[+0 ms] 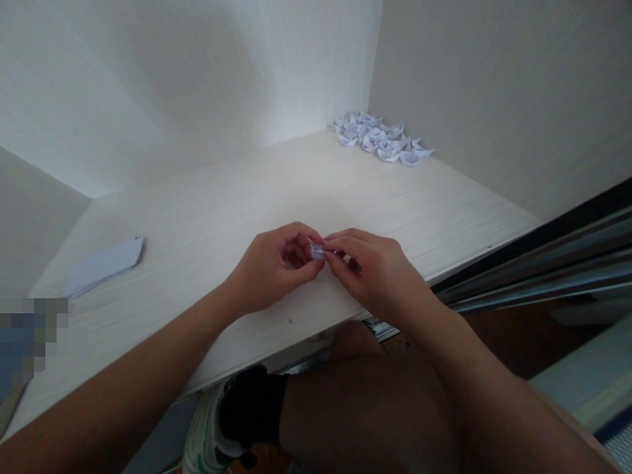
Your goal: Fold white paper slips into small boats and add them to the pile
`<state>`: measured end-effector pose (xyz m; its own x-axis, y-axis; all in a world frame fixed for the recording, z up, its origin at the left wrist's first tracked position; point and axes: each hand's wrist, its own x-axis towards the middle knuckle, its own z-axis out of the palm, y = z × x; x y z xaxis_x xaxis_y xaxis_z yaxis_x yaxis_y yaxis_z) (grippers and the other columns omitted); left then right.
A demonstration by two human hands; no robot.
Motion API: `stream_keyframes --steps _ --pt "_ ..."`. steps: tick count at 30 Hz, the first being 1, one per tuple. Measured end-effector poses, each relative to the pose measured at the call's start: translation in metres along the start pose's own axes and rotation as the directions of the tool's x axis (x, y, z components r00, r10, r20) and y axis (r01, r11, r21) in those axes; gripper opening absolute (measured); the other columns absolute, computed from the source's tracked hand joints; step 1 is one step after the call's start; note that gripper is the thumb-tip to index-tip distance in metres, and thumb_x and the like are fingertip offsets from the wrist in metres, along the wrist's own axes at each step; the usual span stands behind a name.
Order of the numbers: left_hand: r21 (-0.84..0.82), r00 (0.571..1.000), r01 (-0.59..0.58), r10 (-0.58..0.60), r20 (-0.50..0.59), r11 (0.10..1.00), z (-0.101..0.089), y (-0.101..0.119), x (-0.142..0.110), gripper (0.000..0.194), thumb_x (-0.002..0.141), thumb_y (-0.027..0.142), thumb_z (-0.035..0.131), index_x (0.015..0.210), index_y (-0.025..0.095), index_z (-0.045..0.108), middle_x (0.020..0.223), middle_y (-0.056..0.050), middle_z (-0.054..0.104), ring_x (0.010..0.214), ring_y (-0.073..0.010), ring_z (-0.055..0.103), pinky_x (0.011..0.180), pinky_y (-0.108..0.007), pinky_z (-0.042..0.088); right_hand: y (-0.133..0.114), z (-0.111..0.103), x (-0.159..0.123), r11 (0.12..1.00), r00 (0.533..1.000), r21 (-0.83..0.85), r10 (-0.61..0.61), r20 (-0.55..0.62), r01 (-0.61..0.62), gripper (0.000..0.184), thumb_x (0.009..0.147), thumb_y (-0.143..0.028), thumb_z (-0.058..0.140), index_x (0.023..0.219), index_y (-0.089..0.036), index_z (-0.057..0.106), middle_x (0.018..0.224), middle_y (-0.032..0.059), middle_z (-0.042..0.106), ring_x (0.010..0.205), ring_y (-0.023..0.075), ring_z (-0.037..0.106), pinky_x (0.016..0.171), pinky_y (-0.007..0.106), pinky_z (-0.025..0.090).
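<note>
Between my two hands is a small folded piece of white paper (316, 251), mostly covered by fingers. My left hand (279, 263) pinches its left side between thumb and fingers. On the other side, my right hand (370, 260) grips it with thumb and fingertips, the hands almost touching. Both hands are just above the pale wooden surface (207, 243), close to its front edge. How the paper is folded cannot be made out.
Several folded white paper shapes (380, 138) lie heaped in the back right corner. A stack of white paper sheets (106, 265) rests at the left. Pale walls (296, 59) enclose the back and sides. My bent leg and a shoe (212, 428) are below the front edge.
</note>
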<state>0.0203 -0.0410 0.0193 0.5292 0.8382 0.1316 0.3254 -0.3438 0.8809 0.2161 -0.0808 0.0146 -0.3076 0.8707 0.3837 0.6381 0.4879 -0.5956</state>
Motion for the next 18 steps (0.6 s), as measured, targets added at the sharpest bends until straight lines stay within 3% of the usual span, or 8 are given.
stream_keyframes --steps 3,7,18 --pt "-0.024 1.000 0.021 -0.022 -0.019 0.999 0.0005 0.0017 0.0004 0.015 0.080 0.023 0.074 0.091 0.019 0.065 0.078 0.000 0.068 0.065 -0.0119 0.062 0.061 -0.023 0.051 -0.0015 0.0053 0.0002 1.000 1.000 -0.028 0.011 0.008 -0.011 0.020 0.099 -0.017 0.052 0.104 -0.013 0.071 0.111 0.0134 0.074 0.100 0.0238 0.069 0.089 0.036 0.052" --pt "-0.055 0.998 0.054 -0.056 -0.029 0.997 0.0016 0.0030 -0.0007 0.013 0.077 0.021 0.073 0.086 0.019 0.064 0.074 0.001 0.066 0.061 -0.0109 0.059 0.057 -0.023 0.048 -0.0051 0.0078 0.0021 0.998 0.998 -0.040 0.047 0.035 -0.046 0.021 0.100 -0.015 0.048 0.103 -0.012 0.068 0.112 0.0150 0.071 0.101 0.0243 0.067 0.091 0.037 0.051" --pt "-0.163 0.991 0.112 -0.122 -0.048 0.980 0.0046 0.0047 -0.0009 0.016 0.070 0.015 0.074 0.083 0.019 0.065 0.070 0.002 0.065 0.058 -0.0096 0.057 0.054 -0.021 0.047 -0.0052 0.0088 0.0005 0.999 0.999 0.011 0.038 -0.012 -0.038 0.011 0.097 -0.020 0.057 0.097 -0.016 0.067 0.101 0.0092 0.071 0.079 0.0167 0.062 0.073 0.030 0.048"
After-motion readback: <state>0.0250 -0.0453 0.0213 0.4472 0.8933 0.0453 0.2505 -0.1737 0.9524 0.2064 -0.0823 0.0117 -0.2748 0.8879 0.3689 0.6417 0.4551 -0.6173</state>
